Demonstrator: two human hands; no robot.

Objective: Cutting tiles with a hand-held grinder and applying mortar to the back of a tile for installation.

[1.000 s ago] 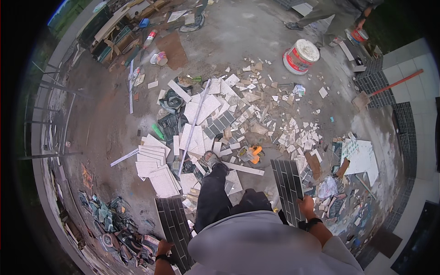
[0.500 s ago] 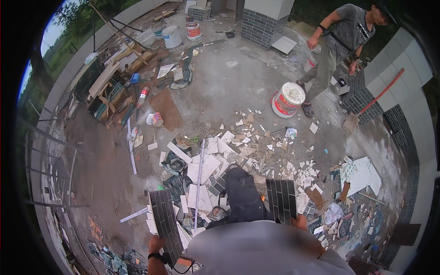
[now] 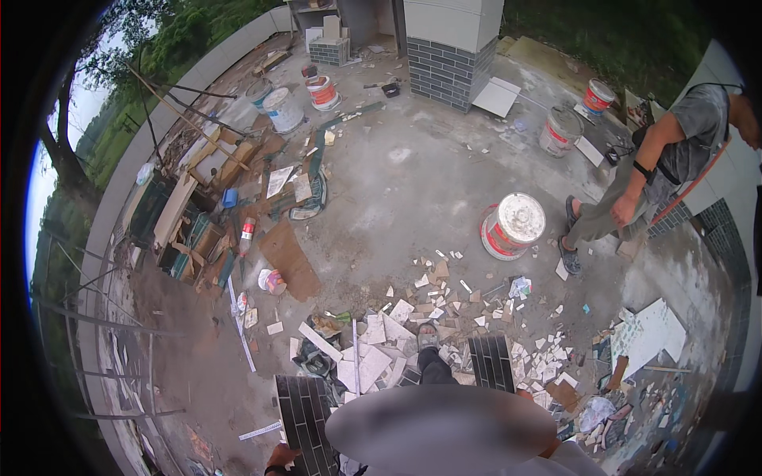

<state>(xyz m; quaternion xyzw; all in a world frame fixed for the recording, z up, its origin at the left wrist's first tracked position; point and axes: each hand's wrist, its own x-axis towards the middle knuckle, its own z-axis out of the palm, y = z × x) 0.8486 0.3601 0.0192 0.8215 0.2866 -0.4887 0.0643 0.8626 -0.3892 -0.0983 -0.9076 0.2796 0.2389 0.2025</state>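
My left hand (image 3: pixel 282 455) grips a dark grey brick-patterned tile panel (image 3: pixel 302 408) upright at the lower left. On my other side, my right hand (image 3: pixel 525 394) holds a second dark panel (image 3: pixel 490 357); most of that hand is hidden behind the panel and my body. My foot (image 3: pixel 429 339) is among broken white tiles and offcuts (image 3: pixel 367 366), with a long straightedge (image 3: pixel 355 361) lying across them.
A co-worker (image 3: pixel 679 151) stands at the right near a large white-and-red bucket (image 3: pixel 508 230). A brick-clad pillar (image 3: pixel 448 75), more buckets (image 3: pixel 286 111) and a pile of boards (image 3: pixel 178 210) lie ahead. Scattered shards (image 3: pixel 540 365) surround my right side.
My view has tilted up toward the yard as I carry both panels forward over the rubble. The co-worker has walked to the right, past the large bucket.
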